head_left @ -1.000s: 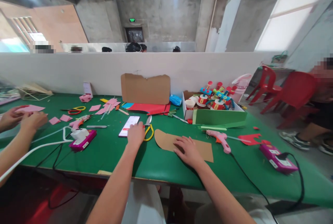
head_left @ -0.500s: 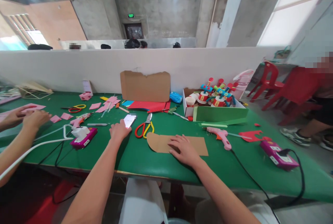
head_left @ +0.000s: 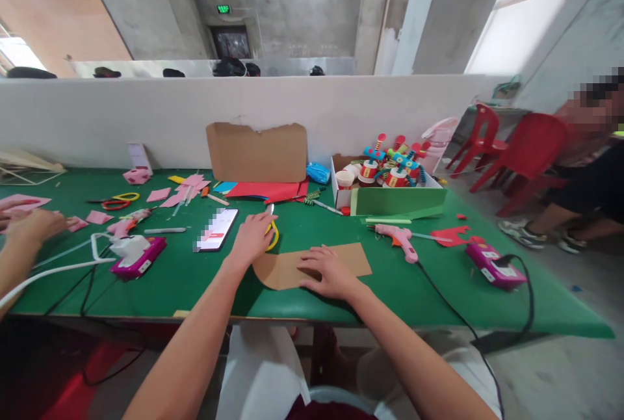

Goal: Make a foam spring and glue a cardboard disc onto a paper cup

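My left hand (head_left: pixel 251 236) is closed over the scissors (head_left: pixel 275 238), whose yellow handle loop and blade tips show past my fingers. Under my hand the red loop is hidden. My right hand (head_left: pixel 329 272) lies with fingers spread on a brown cardboard strip (head_left: pixel 358 259), pressing it flat on the green table. This strip has a rounded left end and a straight right end. To the left of my left hand lies a phone (head_left: pixel 219 230), screen up, untouched.
A pink glue gun (head_left: pixel 400 241) and purple power strip (head_left: pixel 494 265) lie right, cords trailing over the edge. Behind stand a box of paper-cup figures (head_left: pixel 397 202) and a cardboard sheet (head_left: pixel 258 153). At left, another person's hands (head_left: pixel 36 228) hold pink paper near another power strip (head_left: pixel 141 257).
My left hand has let go of the phone and moved right onto the scissors, which have shifted slightly right. My right hand stays on the cardboard. The view has turned a little right.
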Demonstrator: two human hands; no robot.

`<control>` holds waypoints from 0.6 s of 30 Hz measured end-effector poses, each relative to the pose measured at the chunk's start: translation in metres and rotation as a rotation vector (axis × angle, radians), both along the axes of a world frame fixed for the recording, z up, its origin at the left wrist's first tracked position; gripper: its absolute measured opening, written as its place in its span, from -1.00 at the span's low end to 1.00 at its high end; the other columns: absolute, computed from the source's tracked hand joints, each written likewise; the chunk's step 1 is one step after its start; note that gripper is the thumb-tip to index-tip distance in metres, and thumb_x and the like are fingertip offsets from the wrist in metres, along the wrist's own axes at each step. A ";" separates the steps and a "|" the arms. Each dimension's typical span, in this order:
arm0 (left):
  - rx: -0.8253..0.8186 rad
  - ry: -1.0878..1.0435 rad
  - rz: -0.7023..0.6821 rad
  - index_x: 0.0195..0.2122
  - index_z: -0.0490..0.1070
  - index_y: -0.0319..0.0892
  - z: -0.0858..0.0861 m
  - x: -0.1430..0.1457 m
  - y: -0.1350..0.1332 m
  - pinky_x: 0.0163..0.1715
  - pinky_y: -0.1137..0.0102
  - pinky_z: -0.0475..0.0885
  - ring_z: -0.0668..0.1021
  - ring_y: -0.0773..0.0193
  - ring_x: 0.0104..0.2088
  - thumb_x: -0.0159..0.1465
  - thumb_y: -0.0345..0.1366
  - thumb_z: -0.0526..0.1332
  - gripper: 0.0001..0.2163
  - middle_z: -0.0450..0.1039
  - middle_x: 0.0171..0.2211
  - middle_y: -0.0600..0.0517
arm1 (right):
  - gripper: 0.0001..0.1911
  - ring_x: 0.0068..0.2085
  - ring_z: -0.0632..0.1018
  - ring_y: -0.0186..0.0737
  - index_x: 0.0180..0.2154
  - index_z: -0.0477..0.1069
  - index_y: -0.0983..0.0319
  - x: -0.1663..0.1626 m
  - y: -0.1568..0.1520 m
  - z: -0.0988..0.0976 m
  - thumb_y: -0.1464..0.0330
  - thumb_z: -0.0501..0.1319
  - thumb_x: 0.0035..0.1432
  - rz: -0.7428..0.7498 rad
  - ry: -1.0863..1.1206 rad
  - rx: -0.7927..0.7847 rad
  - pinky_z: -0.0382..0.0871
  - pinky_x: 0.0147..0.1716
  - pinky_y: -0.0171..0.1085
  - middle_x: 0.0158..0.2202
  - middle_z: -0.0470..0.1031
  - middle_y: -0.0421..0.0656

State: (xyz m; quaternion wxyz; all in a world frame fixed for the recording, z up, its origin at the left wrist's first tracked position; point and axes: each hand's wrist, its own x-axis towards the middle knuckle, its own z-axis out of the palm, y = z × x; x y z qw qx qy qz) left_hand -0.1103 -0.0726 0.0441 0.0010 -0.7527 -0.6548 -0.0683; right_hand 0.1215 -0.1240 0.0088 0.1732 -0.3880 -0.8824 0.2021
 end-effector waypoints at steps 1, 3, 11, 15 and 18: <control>-0.036 0.041 0.081 0.17 0.25 -0.11 -0.002 0.005 0.004 -0.01 0.20 0.31 0.39 0.00 0.05 0.28 -0.25 0.01 -0.58 0.35 0.09 -0.15 | -0.61 0.19 0.33 -0.09 -0.02 0.46 0.07 0.002 -0.002 0.001 0.15 0.25 0.10 0.023 0.001 -0.002 -0.02 0.24 0.03 0.10 0.44 -0.14; -0.100 0.116 0.222 0.15 0.26 -0.18 -0.008 0.010 0.013 -0.07 0.18 0.34 0.42 -0.05 0.00 0.25 -0.27 0.05 -0.57 0.40 0.00 -0.24 | -0.58 0.20 0.32 -0.08 0.00 0.45 0.07 0.004 -0.006 0.001 0.15 0.27 0.08 0.037 -0.003 -0.001 -0.03 0.24 0.05 0.12 0.43 -0.13; -0.167 0.159 0.154 0.09 0.33 -0.20 -0.009 0.008 0.046 -0.10 0.29 0.35 0.47 0.02 -0.02 0.22 -0.51 -0.03 -0.58 0.45 -0.05 -0.25 | -0.57 0.20 0.31 -0.08 0.02 0.44 0.10 -0.004 -0.003 0.001 0.16 0.26 0.10 0.067 -0.018 -0.001 -0.01 0.24 0.03 0.13 0.41 -0.12; -0.101 0.141 0.174 0.16 0.27 -0.23 -0.001 0.004 0.038 -0.07 0.21 0.37 0.45 -0.02 0.01 0.27 -0.46 -0.10 -0.56 0.41 0.02 -0.26 | -0.55 0.21 0.29 -0.01 0.04 0.41 0.11 -0.014 -0.006 0.003 0.12 0.23 0.13 -0.009 -0.054 0.009 -0.05 0.25 0.09 0.16 0.38 -0.11; 0.008 0.032 0.010 0.19 0.24 -0.21 -0.007 0.009 0.005 0.07 0.23 0.31 0.40 0.08 0.10 0.31 -0.39 -0.11 -0.57 0.32 0.15 -0.17 | -0.52 0.25 0.24 -0.01 0.09 0.37 0.12 -0.003 -0.012 0.004 0.08 0.15 0.19 -0.098 -0.036 0.029 -0.07 0.26 0.08 0.22 0.30 -0.08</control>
